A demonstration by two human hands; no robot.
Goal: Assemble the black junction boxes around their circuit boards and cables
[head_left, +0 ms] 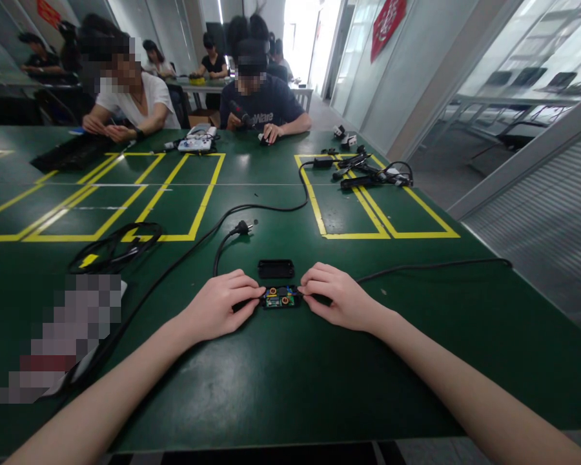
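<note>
An opened black power adapter (pixel 279 299) lies on the green table in front of me, its circuit board with copper coils facing up. My left hand (pixel 223 305) pinches the left end of it between thumb and fingers. At the opposite end, my right hand (pixel 336 297) pinches the adapter where a cable meets it. Just beyond sits the loose black cover (pixel 275 268), hollow side up. A black cord (pixel 436 265) runs off to the right from behind my right hand. Left of the cover, a short cord ends in a black plug (pixel 243 227).
A coiled cable (pixel 119 248) and a blurred flat item (pixel 72 342) lie to the left. A long cord (pixel 213 226) crosses the green table (pixel 252 387). Cables and adapters (pixel 363 171) are heaped at the far right. Two people sit working across the table.
</note>
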